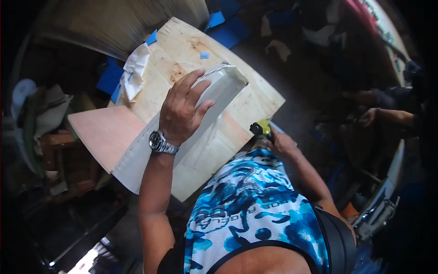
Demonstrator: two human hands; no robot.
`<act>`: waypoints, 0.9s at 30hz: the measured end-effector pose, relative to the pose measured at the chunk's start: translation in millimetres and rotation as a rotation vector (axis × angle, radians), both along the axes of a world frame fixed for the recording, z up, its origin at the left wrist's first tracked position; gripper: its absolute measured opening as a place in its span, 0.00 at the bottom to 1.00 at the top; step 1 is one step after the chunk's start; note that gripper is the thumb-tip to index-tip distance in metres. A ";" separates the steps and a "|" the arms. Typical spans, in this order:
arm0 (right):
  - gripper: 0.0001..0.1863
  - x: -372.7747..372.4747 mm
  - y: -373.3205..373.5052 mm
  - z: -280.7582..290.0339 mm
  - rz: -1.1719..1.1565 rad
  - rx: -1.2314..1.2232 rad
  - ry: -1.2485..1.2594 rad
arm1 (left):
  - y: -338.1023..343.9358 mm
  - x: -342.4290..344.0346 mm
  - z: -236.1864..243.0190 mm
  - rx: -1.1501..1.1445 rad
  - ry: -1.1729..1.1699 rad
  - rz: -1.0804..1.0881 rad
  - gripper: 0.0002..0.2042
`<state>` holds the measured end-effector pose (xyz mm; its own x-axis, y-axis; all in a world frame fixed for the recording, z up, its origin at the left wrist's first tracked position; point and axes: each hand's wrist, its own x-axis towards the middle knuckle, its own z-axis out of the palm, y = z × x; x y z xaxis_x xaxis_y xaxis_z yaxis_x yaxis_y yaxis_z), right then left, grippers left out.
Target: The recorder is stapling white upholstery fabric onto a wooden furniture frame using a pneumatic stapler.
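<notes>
A long grey-white panel [207,107] lies slantwise over a pale wooden board [269,98]. It has a row of small notches along its lower left edge and a folded, ragged upper end. My left hand [182,107], with a metal watch on the wrist, is over the panel; its fingers are bent but apart, the thumb spread. Whether the palm presses on the panel I cannot tell. Close to my body, by the board's near right edge, my right hand [284,144] is closed around a yellow-and-black hand tool [260,128]. The tool's exact kind is unclear.
A pinkish flat sheet [107,134] juts out at the board's left. Crumpled white sheeting [135,73] and blue scraps [204,55] lie on or beside the board. A plastic-covered surface [114,23] stands behind. Another person's arm [394,116] shows at the right.
</notes>
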<state>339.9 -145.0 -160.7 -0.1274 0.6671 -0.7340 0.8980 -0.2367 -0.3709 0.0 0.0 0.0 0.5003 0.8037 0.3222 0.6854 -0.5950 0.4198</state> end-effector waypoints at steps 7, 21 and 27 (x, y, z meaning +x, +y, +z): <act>0.37 -109.2 -10.5 -46.6 0.016 0.108 0.284 | 9.9 -48.2 36.7 -0.143 0.352 -0.088 0.25; 0.25 -56.2 30.1 79.8 -0.806 -0.117 1.326 | 8.0 -55.3 19.0 -0.232 0.370 -0.217 0.12; 0.27 -88.9 37.2 102.0 -0.973 -0.310 1.627 | 8.4 -66.3 8.5 -0.140 0.300 -0.205 0.08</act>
<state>251.0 -107.8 -58.6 -0.4306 0.8096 -0.3990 -0.6816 -0.5814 -0.4442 -66.3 8.4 8.5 0.7105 0.7029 0.0319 0.6626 -0.6837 0.3058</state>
